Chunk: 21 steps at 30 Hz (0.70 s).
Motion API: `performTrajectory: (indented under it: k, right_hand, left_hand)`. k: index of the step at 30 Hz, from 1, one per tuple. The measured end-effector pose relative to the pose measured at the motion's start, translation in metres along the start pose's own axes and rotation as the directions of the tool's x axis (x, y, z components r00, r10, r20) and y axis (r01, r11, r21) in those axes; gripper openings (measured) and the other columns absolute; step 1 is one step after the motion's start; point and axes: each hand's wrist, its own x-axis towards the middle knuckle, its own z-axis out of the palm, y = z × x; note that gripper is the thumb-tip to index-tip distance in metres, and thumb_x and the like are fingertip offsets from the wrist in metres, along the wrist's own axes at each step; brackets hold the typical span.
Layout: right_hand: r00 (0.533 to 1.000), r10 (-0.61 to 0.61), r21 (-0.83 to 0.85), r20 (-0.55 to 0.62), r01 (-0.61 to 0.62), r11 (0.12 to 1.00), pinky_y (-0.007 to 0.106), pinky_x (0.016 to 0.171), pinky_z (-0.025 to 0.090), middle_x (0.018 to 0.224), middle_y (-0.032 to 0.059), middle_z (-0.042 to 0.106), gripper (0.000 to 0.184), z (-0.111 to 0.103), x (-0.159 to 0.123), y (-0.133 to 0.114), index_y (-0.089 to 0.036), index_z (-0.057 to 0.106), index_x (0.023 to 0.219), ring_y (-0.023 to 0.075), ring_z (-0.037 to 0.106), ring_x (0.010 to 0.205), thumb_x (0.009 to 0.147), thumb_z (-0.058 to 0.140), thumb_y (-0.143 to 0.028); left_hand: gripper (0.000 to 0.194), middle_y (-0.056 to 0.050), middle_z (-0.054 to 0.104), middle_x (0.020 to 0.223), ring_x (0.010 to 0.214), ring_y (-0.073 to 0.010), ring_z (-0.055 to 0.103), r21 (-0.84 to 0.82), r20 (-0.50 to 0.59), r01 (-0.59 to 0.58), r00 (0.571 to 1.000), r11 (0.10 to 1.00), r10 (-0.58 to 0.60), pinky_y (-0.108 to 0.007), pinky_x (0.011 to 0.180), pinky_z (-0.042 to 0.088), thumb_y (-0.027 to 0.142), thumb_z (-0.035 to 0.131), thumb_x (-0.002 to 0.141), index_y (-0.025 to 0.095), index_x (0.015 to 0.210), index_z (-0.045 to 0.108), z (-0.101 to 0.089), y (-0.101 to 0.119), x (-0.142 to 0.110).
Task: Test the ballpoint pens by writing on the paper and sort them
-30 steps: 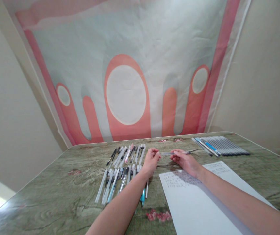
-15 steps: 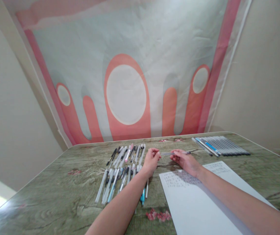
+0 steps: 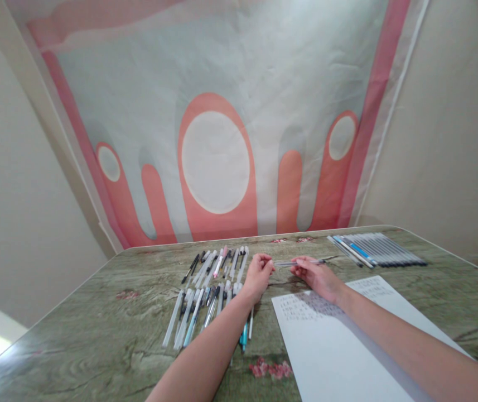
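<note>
Above the table, a slim, see-through pen with a dark right end lies level between my hands. My left hand has its fingertips closed in a pinch at the pen's left end. My right hand pinches the same pen nearer its dark end, which sticks out past the fingers. Under my right wrist lies a white sheet of paper with rows of handwriting along its top. Pens in a front group lie left of my left forearm, which hides part of them.
A back group of pens lies left of my left hand, with black, white and pink ones among them. At the far right, several grey see-through pens lie side by side, with blue and white ones at their left. The wood-patterned table meets a printed wall hanging.
</note>
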Motion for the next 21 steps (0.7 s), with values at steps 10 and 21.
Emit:
performTrajectory:
  k: [10, 21]
  right_hand:
    - [1.000, -0.018, -0.036, 0.004, 0.018, 0.999, 0.021, 0.069, 0.045, 0.075, 0.0021, 0.067, 0.017, 0.0013, -0.0016, 0.0004, -0.018, 0.065, 0.087, 0.0106, 0.060, 0.072, 0.073, 0.064, -0.028]
    - [1.000, -0.016, -0.045, 0.010, 0.017, 0.999, 0.022, 0.070, 0.046, 0.078, 0.0020, 0.068, 0.016, 0.0024, -0.0019, -0.0003, -0.019, 0.065, 0.088, 0.0111, 0.061, 0.073, 0.075, 0.063, -0.027]
  left_hand:
    - [0.008, 0.003, 0.054, 0.065, 0.062, -0.0088, 0.055, 0.024, -0.016, -0.004, 1.000, 1.000, 0.004, -0.021, 0.060, 0.041, 0.018, 0.049, 0.078, 0.017, 0.085, 0.046, 0.0013, -0.0005, -0.0005]
    - [0.008, 0.002, 0.055, 0.065, 0.062, -0.0093, 0.055, 0.060, 0.014, -0.010, 1.000, 0.998, 0.009, -0.022, 0.061, 0.042, 0.021, 0.049, 0.078, 0.017, 0.085, 0.046, 0.0006, -0.0012, 0.0022]
